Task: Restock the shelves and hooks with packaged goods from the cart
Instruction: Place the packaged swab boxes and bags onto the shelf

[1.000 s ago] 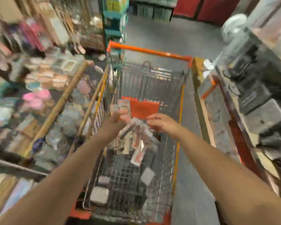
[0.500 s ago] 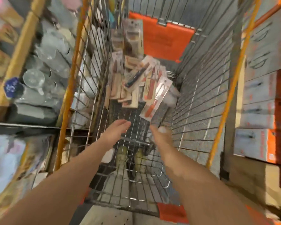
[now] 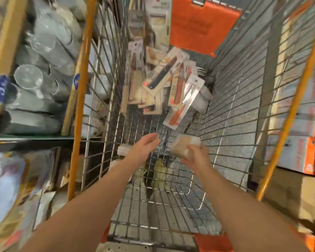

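Right hand (image 3: 195, 157) curled round a small clear pack (image 3: 185, 145) of pale sticks, held low over the near end of the cart (image 3: 231, 99). Looks light, with a slick film; probably crushable, so best to grip across the flat faces, not the corners. Left hand (image 3: 144, 146) loose, fingers nearly straight, holding nothing, just left of the pack. A second small pack (image 3: 123, 149) lies on the cart floor under the left wrist. Carded knives (image 3: 171, 84) piled at the far end: stiff cards, light, take by the hang-tab end. Wire walls close on both sides; the only clear way out is straight up. Glass cups (image 3: 42, 70) on the left shelf, so mind the swing.
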A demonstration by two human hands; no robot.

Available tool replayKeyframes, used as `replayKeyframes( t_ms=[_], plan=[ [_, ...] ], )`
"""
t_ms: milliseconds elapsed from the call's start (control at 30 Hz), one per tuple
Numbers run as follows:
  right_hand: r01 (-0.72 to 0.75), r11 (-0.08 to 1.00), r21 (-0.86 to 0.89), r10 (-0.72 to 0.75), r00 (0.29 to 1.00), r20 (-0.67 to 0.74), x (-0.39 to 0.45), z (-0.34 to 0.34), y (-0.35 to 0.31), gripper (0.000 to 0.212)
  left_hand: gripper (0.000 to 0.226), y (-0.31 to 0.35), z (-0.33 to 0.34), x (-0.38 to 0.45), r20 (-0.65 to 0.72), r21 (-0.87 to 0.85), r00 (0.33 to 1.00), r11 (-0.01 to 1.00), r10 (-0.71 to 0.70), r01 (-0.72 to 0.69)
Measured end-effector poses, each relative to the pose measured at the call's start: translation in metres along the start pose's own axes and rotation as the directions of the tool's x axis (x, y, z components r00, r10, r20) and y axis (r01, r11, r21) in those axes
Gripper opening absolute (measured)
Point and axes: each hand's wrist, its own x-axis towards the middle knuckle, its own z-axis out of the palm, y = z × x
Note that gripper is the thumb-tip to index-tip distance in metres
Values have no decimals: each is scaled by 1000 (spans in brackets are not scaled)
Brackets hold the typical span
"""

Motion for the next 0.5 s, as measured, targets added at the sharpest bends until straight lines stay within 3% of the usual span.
replayKeyframes(
  t_ms=[100,200,333,400,500],
  plan=[
    [-34,999,27,26,963,268,-30,7,-22,49,31,8,7,-5,81,-62,993,995,83,-78],
    [-25,997,-69,51,910,412,-49,23,-40,41,27,21,6,-7,9,-207,993,972,117,-112],
    [91,981,-171,-7,898,439,-48,31,-56,80,17,33,-4,1,-42,-243,999,970,18,-28],
    [154,967,-201,-52,898,438,-39,34,-61,88,25,36,0,3,-7,-202,1000,979,-11,10],
    [138,968,-208,-33,897,442,-27,43,-67,91,67,32,11,9,12,-171,997,982,-83,84]
  ],
)
